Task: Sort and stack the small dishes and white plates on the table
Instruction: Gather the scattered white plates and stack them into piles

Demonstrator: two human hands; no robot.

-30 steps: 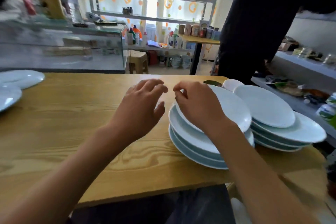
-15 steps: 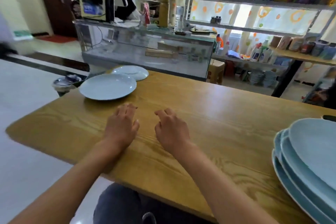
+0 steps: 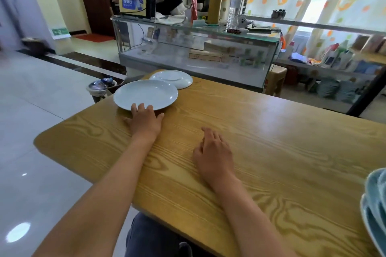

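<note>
Left hand (image 3: 145,119): flat, fingers straight, fingertips touching the near rim of the upright white plate (image 3: 146,95); grasping nothing.
Right hand (image 3: 213,150): released, fingers loosely curled, resting on the counter (image 3: 282,152).
Inverted plate (image 3: 171,78): behind the upright plate, far left corner.
Plate stack (image 3: 376,204): right edge, partly out of view.

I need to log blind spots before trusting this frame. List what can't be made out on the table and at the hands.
All in the head view:
- Plate stack: cut off by the right edge; count unreadable.
- Left hand: fingertips reach the near plate; its own back hides whether they hook the rim.
- Far plate: near edge covered by the near plate; contact unclear.
- Right hand: palm down, underside hidden.
- Table: near edge cut off by the frame bottom.
</note>
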